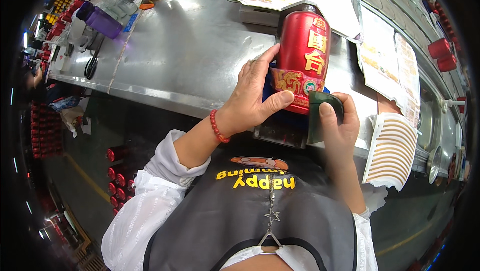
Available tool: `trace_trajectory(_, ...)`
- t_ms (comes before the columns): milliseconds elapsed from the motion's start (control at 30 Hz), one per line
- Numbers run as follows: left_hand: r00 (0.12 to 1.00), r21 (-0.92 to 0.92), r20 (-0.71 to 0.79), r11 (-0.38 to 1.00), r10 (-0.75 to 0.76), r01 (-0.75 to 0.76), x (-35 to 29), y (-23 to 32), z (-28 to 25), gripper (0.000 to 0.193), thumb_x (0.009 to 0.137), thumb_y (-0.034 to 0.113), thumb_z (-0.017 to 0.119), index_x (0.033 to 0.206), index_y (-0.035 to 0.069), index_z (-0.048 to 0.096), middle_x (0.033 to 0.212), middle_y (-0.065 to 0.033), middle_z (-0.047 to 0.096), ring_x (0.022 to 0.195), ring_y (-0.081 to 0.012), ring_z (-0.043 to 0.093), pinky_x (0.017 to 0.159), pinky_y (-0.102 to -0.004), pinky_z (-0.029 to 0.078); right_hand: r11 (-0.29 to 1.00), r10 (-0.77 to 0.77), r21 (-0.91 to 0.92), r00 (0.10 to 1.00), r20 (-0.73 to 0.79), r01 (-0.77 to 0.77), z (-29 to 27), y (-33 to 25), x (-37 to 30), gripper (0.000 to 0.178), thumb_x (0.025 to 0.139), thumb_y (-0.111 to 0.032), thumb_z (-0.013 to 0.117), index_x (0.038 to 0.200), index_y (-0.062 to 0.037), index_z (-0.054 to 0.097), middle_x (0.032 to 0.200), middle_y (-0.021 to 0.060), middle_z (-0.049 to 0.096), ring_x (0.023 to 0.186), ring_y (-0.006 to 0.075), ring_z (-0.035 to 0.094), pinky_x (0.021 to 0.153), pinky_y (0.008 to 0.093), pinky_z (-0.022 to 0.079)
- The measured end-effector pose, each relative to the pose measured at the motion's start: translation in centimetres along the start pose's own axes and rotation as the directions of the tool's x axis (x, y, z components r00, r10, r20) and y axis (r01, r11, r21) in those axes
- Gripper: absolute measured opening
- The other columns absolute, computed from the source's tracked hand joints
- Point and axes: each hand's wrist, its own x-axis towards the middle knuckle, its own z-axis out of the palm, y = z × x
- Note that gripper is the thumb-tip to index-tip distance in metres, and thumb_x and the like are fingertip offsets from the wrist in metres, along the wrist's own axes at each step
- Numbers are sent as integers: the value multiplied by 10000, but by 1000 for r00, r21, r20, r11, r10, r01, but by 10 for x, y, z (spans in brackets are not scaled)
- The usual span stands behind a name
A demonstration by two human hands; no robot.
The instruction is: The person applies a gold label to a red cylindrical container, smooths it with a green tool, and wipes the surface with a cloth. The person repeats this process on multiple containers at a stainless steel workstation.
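A red bottle (301, 38) with raised gold characters lies on its side in a dark holder (280, 136), neck pointing away from me. Round its lower part runs a red and gold label (292, 82) with a small green round mark. My left hand (257, 88) holds the bottle's left side, fingers stretched along it and thumb pressing near the base. A dark green, flat scraper-like piece (316, 116) is pinched in my right hand (340, 123), its edge against the label's lower right. The right fingers are partly hidden behind it.
On the metal bench (180, 46) lie printed sticker sheets (385, 61), a sheet of curved gold strips (392, 151) at the right edge, a purple bottle (100, 20) and black scissors (92, 63) at far left. Red bottles (117, 181) stand below on the left.
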Motion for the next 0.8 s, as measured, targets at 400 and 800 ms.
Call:
trace_trajectory(400,1000,20,-3,1000,24,-24,0,1,-1,912,918,589,621,1513,-20,294,1420,-248,468,1325,-363,425,1141,-478,257,1000,-20,-10,1000,13,21,-1,2,1,261,967,-214,693,1083,-12,574,870,18,635,777,76,563,694,232,485)
trace_trajectory(800,999,-59,-31,998,-24,22,2,-1,2,862,951,567,587,1506,-26,300,1408,-237,489,1314,-363,439,1135,-471,271,999,38,-40,998,42,-36,-4,0,0,253,965,-227,682,1080,-33,569,933,-5,620,848,54,536,772,205,446)
